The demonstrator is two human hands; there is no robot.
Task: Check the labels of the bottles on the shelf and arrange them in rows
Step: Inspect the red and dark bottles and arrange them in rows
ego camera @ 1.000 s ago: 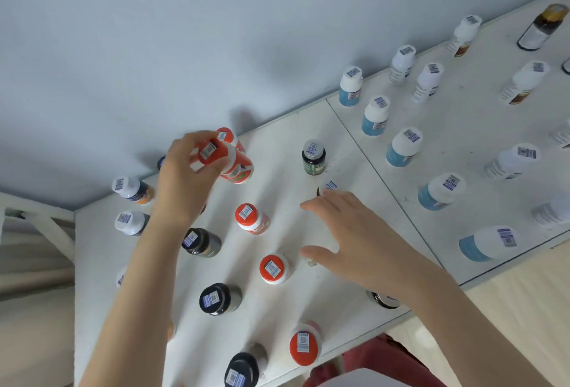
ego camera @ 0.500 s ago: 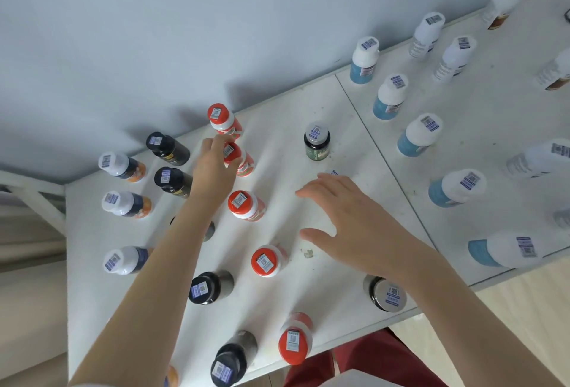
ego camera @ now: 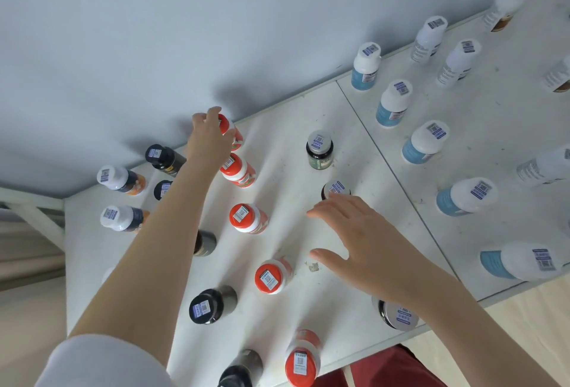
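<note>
White shelf [ego camera: 287,192]: left hand [ego camera: 208,137] grips upright red-capped bottle [ego camera: 229,129] by wall [ego camera: 154,32].

black-capped bottle [ego camera: 239,376] cut by bottom edge — label codes [ego camera: 241,213] unreadable.

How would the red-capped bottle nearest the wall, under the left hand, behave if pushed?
The rear red-capped bottle stands upright, taller than wide, so a push at the cap would probably tip it. Its round body would likely roll once down. The left hand grips its cap alone, which suggests it is light; fill unseen.
</note>
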